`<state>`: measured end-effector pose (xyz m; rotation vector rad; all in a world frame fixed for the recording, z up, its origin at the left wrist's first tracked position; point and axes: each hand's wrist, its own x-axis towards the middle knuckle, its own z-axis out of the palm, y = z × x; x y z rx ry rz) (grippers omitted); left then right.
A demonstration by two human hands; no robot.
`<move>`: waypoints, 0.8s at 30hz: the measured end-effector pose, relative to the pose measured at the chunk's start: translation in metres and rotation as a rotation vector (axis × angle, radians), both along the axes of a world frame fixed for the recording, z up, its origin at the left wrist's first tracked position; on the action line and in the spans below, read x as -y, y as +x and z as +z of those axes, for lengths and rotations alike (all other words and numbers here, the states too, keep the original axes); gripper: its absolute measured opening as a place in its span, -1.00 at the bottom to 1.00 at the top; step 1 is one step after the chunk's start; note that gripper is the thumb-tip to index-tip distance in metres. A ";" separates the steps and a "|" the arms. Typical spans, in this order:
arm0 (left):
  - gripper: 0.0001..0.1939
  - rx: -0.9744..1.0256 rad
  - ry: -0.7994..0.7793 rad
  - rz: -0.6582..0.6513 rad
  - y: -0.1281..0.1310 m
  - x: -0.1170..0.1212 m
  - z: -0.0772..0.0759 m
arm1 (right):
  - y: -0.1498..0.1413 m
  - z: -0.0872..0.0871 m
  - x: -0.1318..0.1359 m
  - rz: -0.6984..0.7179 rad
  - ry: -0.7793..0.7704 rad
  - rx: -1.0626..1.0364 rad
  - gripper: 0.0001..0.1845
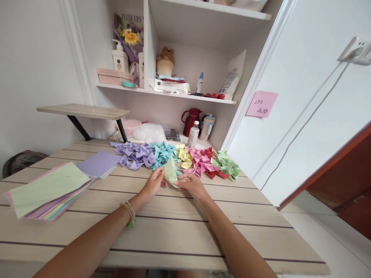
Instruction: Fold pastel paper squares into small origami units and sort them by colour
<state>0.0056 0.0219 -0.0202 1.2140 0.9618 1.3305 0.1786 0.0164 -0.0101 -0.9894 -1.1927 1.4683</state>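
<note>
A pale green sheet of folded paper (170,172) is held between my two hands above the slatted table. My left hand (156,180) pinches its left edge, with a beaded bracelet on that wrist. The fingers of my right hand (191,184) grip its lower right corner. Just behind lie heaps of folded paper pieces: purple (136,154), blue (162,152), yellow (182,153), pink (199,162), red (211,174) and green (227,164). To the left is a fanned stack of coloured paper (52,185), with purple sheets (100,163) beside it.
A small raised shelf (84,111) on black legs stands at the back left. Behind the heaps are a clear bottle (193,135), a red jug (191,121) and a tumbler (207,127). A pink note (262,104) is stuck to the right wall.
</note>
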 end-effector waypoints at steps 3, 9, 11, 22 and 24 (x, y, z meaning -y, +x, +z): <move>-0.65 0.018 -0.018 -0.018 -0.001 0.001 0.002 | -0.003 0.001 0.003 0.019 -0.021 -0.010 -0.62; -0.69 0.114 -0.062 -0.019 -0.002 0.002 0.004 | -0.009 0.003 0.008 0.046 -0.088 -0.168 -0.66; -0.69 0.132 -0.066 -0.013 -0.002 0.003 0.005 | -0.012 0.002 0.010 0.098 -0.134 -0.216 -0.68; -0.69 0.141 -0.061 -0.007 -0.001 0.006 0.008 | -0.013 0.003 0.012 0.244 -0.200 -0.244 -0.70; -0.69 0.146 -0.063 -0.007 -0.001 0.005 0.008 | -0.012 0.003 0.011 0.239 -0.199 -0.247 -0.69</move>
